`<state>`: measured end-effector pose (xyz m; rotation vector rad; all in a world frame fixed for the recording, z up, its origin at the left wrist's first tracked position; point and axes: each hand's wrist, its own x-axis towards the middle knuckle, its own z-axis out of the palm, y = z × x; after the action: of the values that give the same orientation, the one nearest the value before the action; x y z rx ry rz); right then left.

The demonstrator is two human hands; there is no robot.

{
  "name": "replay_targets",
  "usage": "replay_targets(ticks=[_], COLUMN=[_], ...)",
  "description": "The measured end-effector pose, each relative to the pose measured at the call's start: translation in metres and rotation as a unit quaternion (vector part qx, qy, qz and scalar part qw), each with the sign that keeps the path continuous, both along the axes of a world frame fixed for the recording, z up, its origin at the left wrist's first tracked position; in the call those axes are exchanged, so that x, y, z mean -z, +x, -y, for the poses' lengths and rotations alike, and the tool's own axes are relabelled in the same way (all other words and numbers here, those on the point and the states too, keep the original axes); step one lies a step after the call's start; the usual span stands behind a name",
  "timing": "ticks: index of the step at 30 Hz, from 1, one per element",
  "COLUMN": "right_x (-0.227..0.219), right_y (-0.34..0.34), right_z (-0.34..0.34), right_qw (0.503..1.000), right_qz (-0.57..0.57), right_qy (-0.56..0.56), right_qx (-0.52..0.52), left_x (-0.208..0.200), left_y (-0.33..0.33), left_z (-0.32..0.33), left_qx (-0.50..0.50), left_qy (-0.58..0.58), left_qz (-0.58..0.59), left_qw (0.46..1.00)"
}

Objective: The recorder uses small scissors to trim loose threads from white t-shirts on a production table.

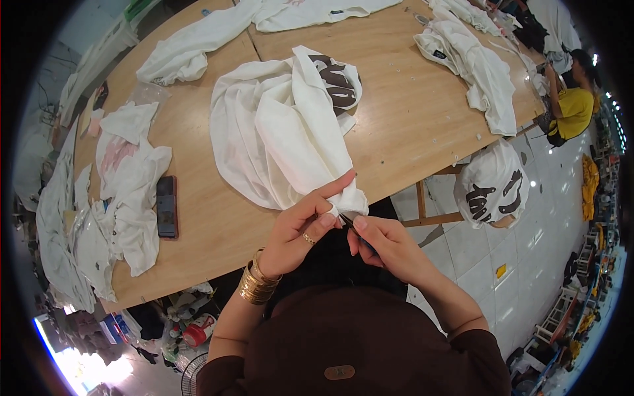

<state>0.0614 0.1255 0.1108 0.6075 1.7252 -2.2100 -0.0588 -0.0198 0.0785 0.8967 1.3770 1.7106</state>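
A white garment (290, 132) with large dark brown print lies bunched on the table, one end drawn over the near edge toward me. My left hand (307, 224) pinches that end between thumb and fingers, the index finger stretched along the cloth. Gold bangles and a ring are on this hand. Close by on the right, my right hand (386, 245) is closed around small dark thread snips (346, 220), their tip against the cloth edge. Most of the snips is hidden by my fingers.
The wooden table (396, 86) bears more white garments (135, 191) at left, far side and right. A phone (167, 207) lies on the left. Right of the table, a stool holds a white bundle (492, 185). A person in yellow (573, 109) is at the far right.
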Motion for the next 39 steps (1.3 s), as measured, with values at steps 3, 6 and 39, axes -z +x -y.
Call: replay_targets(ticks=[3,6,39], right_x=[0.002,0.003,0.008], right_y=[0.001,0.0,-0.005], right_z=[-0.001,-0.001,0.005], right_qw=[1.0,1.0,0.996], right_qz=[-0.007,-0.013,-0.011], right_qy=[0.01,0.01,0.088], right_qx=[-0.009,-0.006,0.003], left_x=[-0.001,0.001,0.008], left_y=[0.0,0.0,-0.004], left_z=[0.0,0.0,0.007], left_qx=[0.0,-0.001,0.034], left_qy=[-0.002,-0.002,0.022], left_qz=[-0.006,-0.029,0.098], left_qw=[1.0,1.0,0.994])
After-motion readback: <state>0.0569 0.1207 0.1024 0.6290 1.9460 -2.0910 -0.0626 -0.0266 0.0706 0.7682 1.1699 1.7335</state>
